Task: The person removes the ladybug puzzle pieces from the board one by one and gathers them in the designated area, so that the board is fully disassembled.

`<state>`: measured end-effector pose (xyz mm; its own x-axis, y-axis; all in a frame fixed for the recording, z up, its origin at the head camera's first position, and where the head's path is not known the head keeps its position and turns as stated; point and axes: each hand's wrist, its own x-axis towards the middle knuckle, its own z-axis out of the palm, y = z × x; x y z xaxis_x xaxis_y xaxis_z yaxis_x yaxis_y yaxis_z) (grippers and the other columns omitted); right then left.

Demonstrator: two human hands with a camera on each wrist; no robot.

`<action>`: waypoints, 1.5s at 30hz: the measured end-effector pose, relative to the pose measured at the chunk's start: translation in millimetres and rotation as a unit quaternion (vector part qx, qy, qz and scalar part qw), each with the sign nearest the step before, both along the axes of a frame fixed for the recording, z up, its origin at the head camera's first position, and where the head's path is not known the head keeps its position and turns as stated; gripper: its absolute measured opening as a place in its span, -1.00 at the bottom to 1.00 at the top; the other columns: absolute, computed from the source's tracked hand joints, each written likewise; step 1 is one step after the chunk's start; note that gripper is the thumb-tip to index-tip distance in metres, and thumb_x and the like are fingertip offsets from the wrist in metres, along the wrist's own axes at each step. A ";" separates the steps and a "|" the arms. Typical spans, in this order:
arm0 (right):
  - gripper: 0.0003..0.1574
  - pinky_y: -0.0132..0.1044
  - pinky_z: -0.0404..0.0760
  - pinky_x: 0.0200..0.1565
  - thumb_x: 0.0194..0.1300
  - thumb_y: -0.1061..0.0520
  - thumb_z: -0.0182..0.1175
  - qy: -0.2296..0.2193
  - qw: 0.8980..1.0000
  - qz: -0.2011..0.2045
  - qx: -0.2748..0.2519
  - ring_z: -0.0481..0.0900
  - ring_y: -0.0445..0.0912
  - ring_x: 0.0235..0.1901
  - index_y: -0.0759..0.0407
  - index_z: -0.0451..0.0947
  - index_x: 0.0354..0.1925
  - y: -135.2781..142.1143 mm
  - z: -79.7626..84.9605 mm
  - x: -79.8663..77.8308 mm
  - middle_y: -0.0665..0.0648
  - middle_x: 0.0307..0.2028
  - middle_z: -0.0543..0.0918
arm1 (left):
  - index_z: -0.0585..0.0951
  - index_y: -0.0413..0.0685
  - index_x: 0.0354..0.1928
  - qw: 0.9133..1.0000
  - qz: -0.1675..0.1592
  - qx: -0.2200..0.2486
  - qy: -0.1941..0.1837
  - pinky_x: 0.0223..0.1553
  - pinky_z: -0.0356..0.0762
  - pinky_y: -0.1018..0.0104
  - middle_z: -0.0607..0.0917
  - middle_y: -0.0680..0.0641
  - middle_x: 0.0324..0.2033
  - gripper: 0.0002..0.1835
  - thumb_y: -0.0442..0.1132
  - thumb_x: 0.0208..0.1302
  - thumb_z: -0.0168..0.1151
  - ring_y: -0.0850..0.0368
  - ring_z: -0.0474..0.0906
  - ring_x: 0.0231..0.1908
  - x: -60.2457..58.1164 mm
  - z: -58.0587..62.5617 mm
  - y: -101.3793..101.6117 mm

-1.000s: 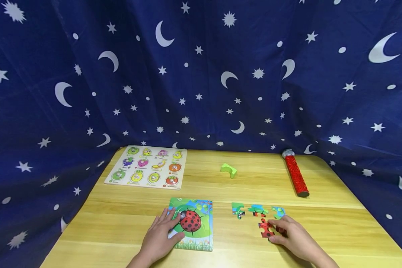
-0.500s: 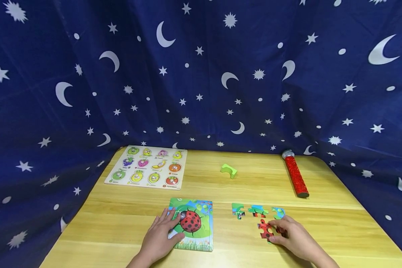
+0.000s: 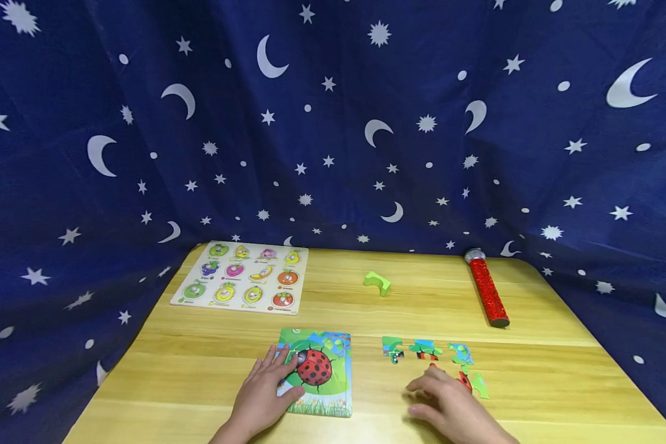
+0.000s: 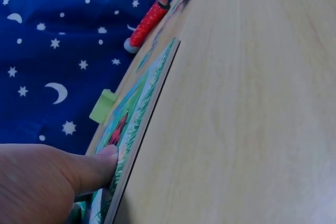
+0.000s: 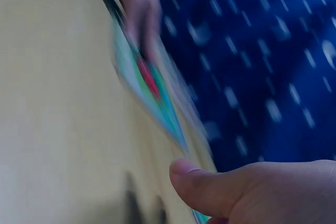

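My left hand (image 3: 266, 385) lies spread on the left part of the ladybug puzzle board (image 3: 333, 391), its thumb (image 4: 97, 169) along the board's lower edge in the left wrist view. My right hand (image 3: 452, 401) hovers above loose jigsaw pieces, thumb and forefinger apart with nothing seen between them. It mostly covers a red ladybug piece, whose tip shows beyond the knuckles. A red and green piece (image 3: 480, 385) shows to the right of that hand. Behind it lie a green piece (image 3: 390, 345), a blue, green and red piece (image 3: 426, 346) and a blue piece (image 3: 462, 353).
A fruit peg puzzle (image 3: 238, 277) lies at the back left. Towards the back middle stands a small green arch block (image 3: 378, 282). A red glittery toy microphone (image 3: 488, 293) lies at the right. Dark blue curtain (image 3: 333, 123) with moons and stars surrounds the table (image 3: 366, 425).
My right hand has let go of the red piece's right side and moved left over it, uncovering the red and green piece. The left hand stays on the board.
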<state>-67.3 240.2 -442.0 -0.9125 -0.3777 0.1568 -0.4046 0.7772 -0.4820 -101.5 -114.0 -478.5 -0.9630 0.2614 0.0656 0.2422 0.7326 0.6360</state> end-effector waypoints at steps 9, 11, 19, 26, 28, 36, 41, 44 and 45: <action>-0.54 -0.55 0.43 -0.36 0.27 -0.11 0.30 -0.041 0.990 0.128 -0.047 0.32 -0.41 -0.40 0.15 0.64 0.01 -107.5 -2.1 -27.3 -0.06 -0.30 0.53 | 0.57 -0.09 0.24 1.000 -0.006 -0.003 -0.003 0.41 0.06 -0.35 0.40 -0.19 0.40 -0.32 0.14 0.14 0.36 -0.33 0.12 0.47 1.0 -0.3 -0.2; -0.51 -0.54 0.39 -0.38 0.26 -0.08 0.31 -0.055 0.992 0.105 -0.053 0.30 -0.38 -0.41 0.19 0.63 0.03 -123.0 -4.9 -34.7 -0.02 -0.30 0.54 | 0.56 -0.10 0.25 1.000 -0.013 -0.007 -0.009 0.40 0.07 -0.36 0.39 -0.19 0.41 -0.31 0.14 0.15 0.35 -0.34 0.12 0.47 0.8 -0.8 0.1; -0.43 -0.50 0.31 -0.44 0.19 -0.05 0.39 -0.065 0.997 0.035 -0.035 0.27 -0.34 -0.43 0.26 0.63 0.07 -154.2 -13.6 -48.0 -0.02 -0.33 0.53 | 0.53 -0.09 0.28 1.000 -0.017 -0.018 -0.015 0.41 0.05 -0.35 0.36 -0.17 0.43 -0.29 0.19 0.18 0.31 -0.31 0.10 0.48 -0.2 -2.1 -0.3; -0.48 -0.53 0.39 -0.40 0.08 -0.04 0.46 -0.050 0.996 0.064 -0.041 0.33 -0.36 -0.39 0.18 0.69 -0.02 -160.7 -15.1 -50.8 -0.06 -0.34 0.53 | 0.55 -0.06 0.27 1.000 -0.012 -0.020 0.010 0.41 0.08 -0.34 0.39 -0.16 0.41 -0.25 0.27 0.15 0.28 -0.31 0.12 0.48 -2.5 -2.1 -0.4; -0.45 -0.53 0.41 -0.37 0.05 -0.01 0.49 -0.062 0.994 0.071 -0.056 0.35 -0.35 -0.37 0.17 0.68 0.00 -161.4 -15.8 -52.3 -0.06 -0.34 0.54 | 0.55 -0.06 0.26 1.000 -0.012 -0.021 0.016 0.40 0.10 -0.34 0.41 -0.17 0.40 -0.27 0.22 0.14 0.31 -0.31 0.14 0.47 -2.9 -2.0 -0.7; -0.30 -0.52 0.41 -0.38 -0.03 0.02 0.53 -0.099 0.990 0.067 -0.077 0.35 -0.32 -0.37 0.28 0.63 0.08 -162.0 -15.9 -54.2 -0.02 -0.34 0.52 | 0.54 -0.07 0.27 1.000 0.000 -0.012 0.013 0.42 0.08 -0.32 0.42 -0.14 0.39 -0.29 0.14 0.14 0.37 -0.28 0.13 0.48 -2.7 -4.6 -1.3; -0.33 -0.53 0.40 -0.38 -0.05 0.04 0.55 -0.098 0.990 0.064 -0.077 0.33 -0.34 -0.38 0.26 0.65 0.04 -161.7 -16.6 -55.0 -0.05 -0.38 0.50 | 0.48 -0.09 0.33 1.000 0.012 -0.013 0.024 0.42 0.12 -0.27 0.40 -0.18 0.41 -0.20 0.22 0.13 0.33 -0.25 0.17 0.47 -1.2 -8.0 -1.8; -0.33 -0.53 0.39 -0.38 -0.06 0.05 0.55 -0.101 0.990 0.062 -0.079 0.32 -0.34 -0.38 0.26 0.65 0.04 -160.5 -17.7 -55.7 -0.06 -0.40 0.49 | 0.42 -0.12 0.37 0.999 0.015 -0.020 0.031 0.43 0.14 -0.24 0.35 -0.22 0.43 -0.14 0.28 0.16 0.28 -0.25 0.18 0.46 -0.8 -8.7 -2.7; -0.33 -0.53 0.39 -0.38 -0.06 0.06 0.55 -0.103 0.990 0.061 -0.080 0.32 -0.34 -0.39 0.25 0.65 0.04 -160.0 -18.0 -55.8 -0.06 -0.41 0.48 | 0.41 -0.13 0.38 0.999 0.014 -0.022 0.032 0.43 0.14 -0.25 0.34 -0.23 0.43 -0.13 0.29 0.16 0.28 -0.26 0.18 0.47 -0.8 -8.3 -3.2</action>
